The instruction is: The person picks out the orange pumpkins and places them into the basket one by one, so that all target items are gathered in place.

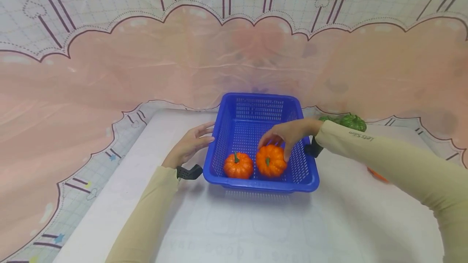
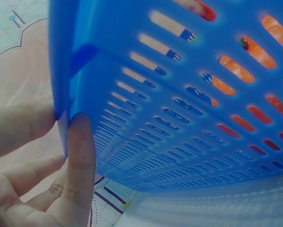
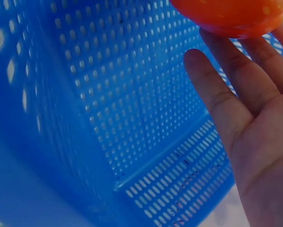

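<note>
A blue perforated plastic basket (image 1: 261, 184) stands on the white table. Inside, near its front wall, sits a small orange pumpkin (image 1: 238, 166) with a green stem. Beside it, to the right, is a second orange pumpkin (image 1: 270, 161), which my right hand (image 1: 290, 133) grips from above with thumb and fingers on its sides. From the right wrist view, fingertips (image 3: 196, 61) show close to the pumpkin's (image 3: 235, 16) glossy skin. My left hand (image 1: 191, 143) touches the basket's left rim from outside, its fingers (image 2: 80, 156) lying against the rim in the left wrist view.
Green pumpkin-like vegetables (image 1: 352, 122) lie on the table behind my right forearm. An orange object (image 1: 378, 175) is mostly hidden under that sleeve. Behind the table hangs a pink and white patterned cloth (image 1: 219, 60).
</note>
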The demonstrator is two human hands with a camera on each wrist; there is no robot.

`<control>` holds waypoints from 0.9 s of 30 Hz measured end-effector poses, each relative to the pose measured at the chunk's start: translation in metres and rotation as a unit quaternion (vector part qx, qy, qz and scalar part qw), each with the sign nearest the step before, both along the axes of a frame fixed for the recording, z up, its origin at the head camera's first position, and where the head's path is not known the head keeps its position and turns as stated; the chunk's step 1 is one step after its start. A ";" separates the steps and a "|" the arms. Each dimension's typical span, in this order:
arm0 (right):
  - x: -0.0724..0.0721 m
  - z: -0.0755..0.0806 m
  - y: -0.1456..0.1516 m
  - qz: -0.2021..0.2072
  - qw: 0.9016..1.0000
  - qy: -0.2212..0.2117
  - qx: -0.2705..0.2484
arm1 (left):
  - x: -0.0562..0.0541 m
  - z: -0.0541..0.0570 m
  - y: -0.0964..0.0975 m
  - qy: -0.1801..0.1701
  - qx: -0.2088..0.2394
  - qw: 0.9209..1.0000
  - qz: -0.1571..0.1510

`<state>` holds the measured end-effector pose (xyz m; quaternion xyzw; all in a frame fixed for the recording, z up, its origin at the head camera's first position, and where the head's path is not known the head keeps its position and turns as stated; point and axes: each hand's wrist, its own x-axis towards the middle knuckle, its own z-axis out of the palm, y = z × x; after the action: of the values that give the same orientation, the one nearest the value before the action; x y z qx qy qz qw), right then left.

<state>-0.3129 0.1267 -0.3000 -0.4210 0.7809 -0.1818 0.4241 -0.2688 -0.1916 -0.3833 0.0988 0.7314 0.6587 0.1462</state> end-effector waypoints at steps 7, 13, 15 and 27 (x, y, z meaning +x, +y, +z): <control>0.004 -0.005 -0.007 -0.016 0.999 -0.011 0.030 | 0.000 0.001 -0.001 0.004 0.000 1.000 -0.006; 0.005 -0.010 -0.010 -0.011 0.999 -0.009 0.048 | 0.001 0.003 0.000 0.001 -0.005 1.000 -0.002; 0.004 -0.011 -0.010 -0.007 0.998 -0.008 0.054 | 0.001 0.003 0.000 0.000 -0.004 1.000 0.000; 0.007 -0.018 -0.016 -0.008 0.996 -0.002 0.093 | 0.001 0.002 0.001 -0.001 0.000 1.000 0.002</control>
<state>-0.3059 0.1104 -0.3180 -0.3728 0.7970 -0.1127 0.4616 -0.2677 -0.1907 -0.3810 0.0967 0.7317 0.6587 0.1462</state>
